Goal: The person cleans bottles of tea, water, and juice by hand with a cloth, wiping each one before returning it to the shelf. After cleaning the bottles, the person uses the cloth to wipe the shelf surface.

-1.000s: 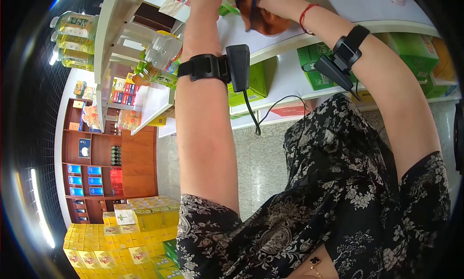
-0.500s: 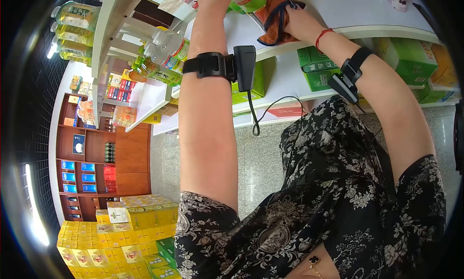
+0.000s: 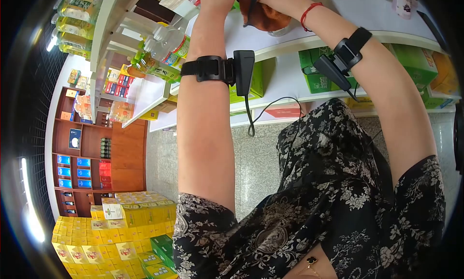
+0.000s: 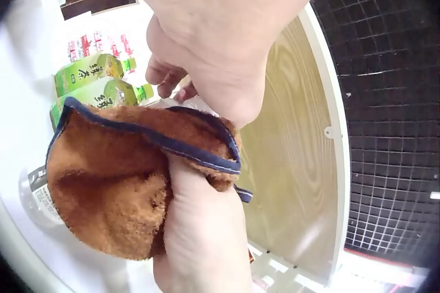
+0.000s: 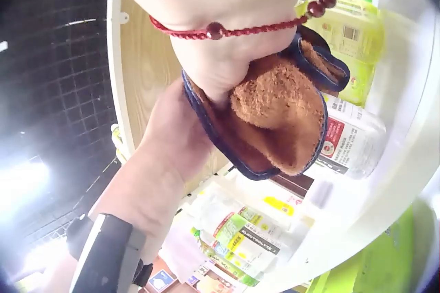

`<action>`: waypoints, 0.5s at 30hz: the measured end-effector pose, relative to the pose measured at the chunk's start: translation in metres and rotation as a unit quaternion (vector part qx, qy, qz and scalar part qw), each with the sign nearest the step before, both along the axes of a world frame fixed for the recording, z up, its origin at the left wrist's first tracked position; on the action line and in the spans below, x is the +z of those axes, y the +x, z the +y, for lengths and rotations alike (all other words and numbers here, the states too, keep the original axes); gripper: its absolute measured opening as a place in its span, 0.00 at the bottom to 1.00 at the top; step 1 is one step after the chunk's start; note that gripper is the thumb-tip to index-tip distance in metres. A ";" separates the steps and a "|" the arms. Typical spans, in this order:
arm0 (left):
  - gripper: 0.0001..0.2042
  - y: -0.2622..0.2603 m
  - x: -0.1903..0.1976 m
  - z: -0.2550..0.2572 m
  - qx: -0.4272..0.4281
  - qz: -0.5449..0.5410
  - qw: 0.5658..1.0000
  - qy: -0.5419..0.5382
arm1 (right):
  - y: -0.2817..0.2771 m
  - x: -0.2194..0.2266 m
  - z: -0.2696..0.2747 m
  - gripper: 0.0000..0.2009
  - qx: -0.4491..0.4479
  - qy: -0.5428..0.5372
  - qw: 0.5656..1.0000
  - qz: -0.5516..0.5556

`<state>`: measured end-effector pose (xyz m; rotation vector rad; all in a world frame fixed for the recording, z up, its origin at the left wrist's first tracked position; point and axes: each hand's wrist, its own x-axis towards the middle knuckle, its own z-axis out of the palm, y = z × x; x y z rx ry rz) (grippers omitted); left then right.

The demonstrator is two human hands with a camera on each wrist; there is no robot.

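Observation:
My right hand (image 3: 285,1) grips a brown cloth (image 4: 113,183) with navy edging, bunched over a clear bottle (image 5: 357,138). The bottle's base and part of its red-and-white label stick out past the cloth in the right wrist view. Most of its body is hidden under the fabric. At the bottle's other end is my left hand (image 4: 213,52), fingers curled; its grip is partly covered by the cloth. Both hands are close together over the white shelf (image 3: 333,18). In the left wrist view, two green tea bottles (image 4: 103,94) are just past the cloth.
Clear bottles (image 3: 166,47) stand on the shelf to the left, with yellow-green drinks (image 3: 75,32) beyond. Green boxes (image 3: 316,71) fill the lower shelf below my right arm. Stacked yellow cartons (image 3: 111,235) are at lower left. A pink-and-white bottle (image 3: 402,3) stands far right.
My right hand with the cloth moved right and down, exposing a bottle between the hands, then returned up and left beside my left hand. The view has shifted slightly.

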<state>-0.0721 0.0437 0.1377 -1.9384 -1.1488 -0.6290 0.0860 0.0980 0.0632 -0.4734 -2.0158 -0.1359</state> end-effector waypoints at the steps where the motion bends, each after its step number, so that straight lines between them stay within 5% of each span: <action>1: 0.12 -0.003 -0.002 0.001 -0.006 0.000 1.000 -0.004 | 0.000 -0.008 0.002 0.21 0.028 -0.081 0.995 0.045; 3: 0.12 -0.002 -0.001 0.002 -0.011 -0.003 1.000 -0.005 | 0.007 -0.013 -0.005 0.22 0.056 -0.159 0.982 0.085; 5: 0.13 -0.004 -0.001 0.005 -0.005 -0.038 0.998 -0.054 | 0.019 -0.030 -0.002 0.23 0.060 -0.310 0.948 -0.033; 6: 0.13 0.003 0.001 0.000 -0.002 -0.043 0.998 -0.053 | 0.021 -0.042 -0.001 0.23 0.061 -0.309 0.948 -0.039; 8: 0.17 0.025 0.004 -0.013 0.023 -0.299 0.945 -0.129 | 0.023 -0.073 0.000 0.23 0.025 -0.262 0.963 -0.056; 11: 0.21 0.038 0.005 -0.022 0.061 -0.405 0.902 -0.138 | 0.023 -0.082 0.006 0.23 -0.005 -0.239 0.968 -0.079; 15: 0.22 0.047 0.014 -0.033 0.135 -0.404 0.894 -0.143 | 0.016 -0.069 0.029 0.23 0.004 -0.250 0.964 -0.088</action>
